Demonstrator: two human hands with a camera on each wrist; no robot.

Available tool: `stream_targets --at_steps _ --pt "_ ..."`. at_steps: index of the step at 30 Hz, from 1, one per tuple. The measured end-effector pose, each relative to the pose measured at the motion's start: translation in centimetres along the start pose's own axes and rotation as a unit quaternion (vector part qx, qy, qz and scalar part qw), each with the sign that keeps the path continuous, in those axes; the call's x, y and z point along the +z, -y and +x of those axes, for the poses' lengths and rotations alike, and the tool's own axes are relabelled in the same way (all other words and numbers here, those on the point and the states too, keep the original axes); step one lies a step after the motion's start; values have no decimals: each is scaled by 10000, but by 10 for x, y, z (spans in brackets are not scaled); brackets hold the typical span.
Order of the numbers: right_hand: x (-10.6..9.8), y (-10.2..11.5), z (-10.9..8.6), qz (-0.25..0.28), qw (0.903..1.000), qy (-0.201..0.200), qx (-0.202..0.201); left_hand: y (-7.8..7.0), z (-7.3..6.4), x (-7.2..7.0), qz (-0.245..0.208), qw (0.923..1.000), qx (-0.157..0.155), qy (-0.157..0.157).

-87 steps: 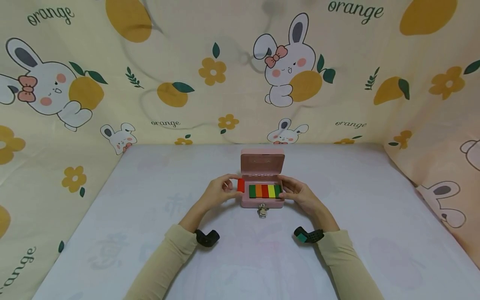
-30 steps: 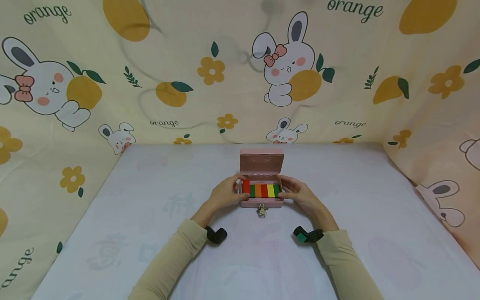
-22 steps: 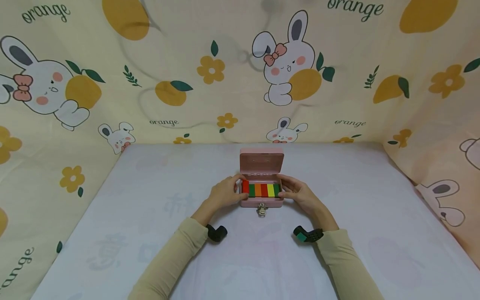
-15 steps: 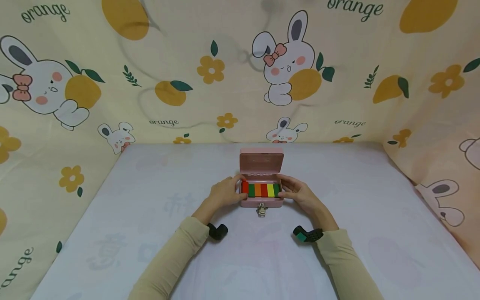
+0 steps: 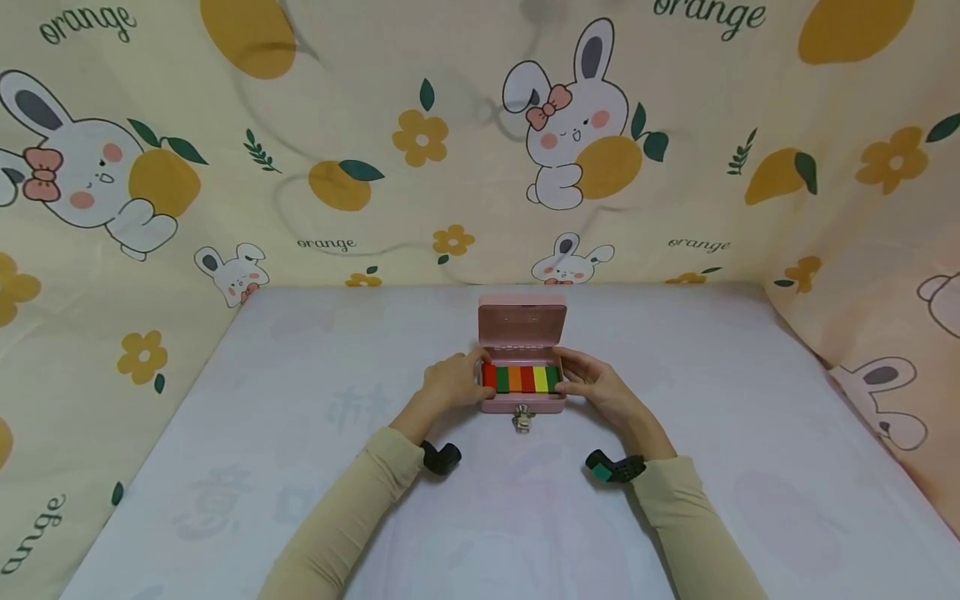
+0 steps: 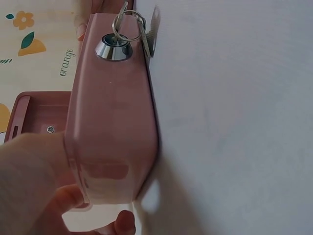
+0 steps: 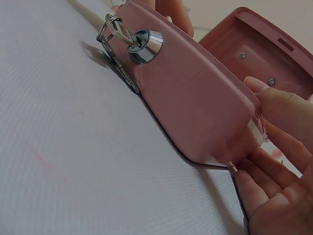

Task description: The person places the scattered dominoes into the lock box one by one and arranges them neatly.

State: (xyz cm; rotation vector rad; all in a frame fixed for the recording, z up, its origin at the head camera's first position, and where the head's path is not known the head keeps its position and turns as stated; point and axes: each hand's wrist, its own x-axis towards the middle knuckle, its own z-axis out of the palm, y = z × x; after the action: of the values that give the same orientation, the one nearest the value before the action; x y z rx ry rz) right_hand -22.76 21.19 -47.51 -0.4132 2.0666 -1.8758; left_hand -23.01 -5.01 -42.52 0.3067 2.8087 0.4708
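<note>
A pink metal cash box (image 5: 502, 407) stands on the table, its lid (image 5: 521, 325) raised. Inside lies a row of coloured blocks (image 5: 527, 380): green, orange, red, yellow and green. My left hand (image 5: 448, 383) pinches a bright red block (image 5: 490, 377) between thumb and fingers at the row's left end, inside the box. On the other side, my right hand (image 5: 603, 390) grips the box's right end; in the right wrist view its thumb (image 7: 286, 107) lies over the rim and its fingers press the side wall. The left wrist view does not show the red block.
A key ring with keys (image 6: 129, 27) hangs from the lock (image 6: 113, 48) on the box's front. White cloth (image 5: 525, 517) covers the table. A patterned curtain (image 5: 465, 192) stands behind and at both sides.
My left hand has moved right with the red block, from outside the box's left wall into the box and down beside the green block. The right hand has kept its place.
</note>
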Motion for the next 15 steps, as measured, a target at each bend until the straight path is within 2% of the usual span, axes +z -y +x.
stream_targets --at_steps 15 --pt "-1 2 -1 -10 10000 50 -27 -4 3 -2 98 9999 -80 110"
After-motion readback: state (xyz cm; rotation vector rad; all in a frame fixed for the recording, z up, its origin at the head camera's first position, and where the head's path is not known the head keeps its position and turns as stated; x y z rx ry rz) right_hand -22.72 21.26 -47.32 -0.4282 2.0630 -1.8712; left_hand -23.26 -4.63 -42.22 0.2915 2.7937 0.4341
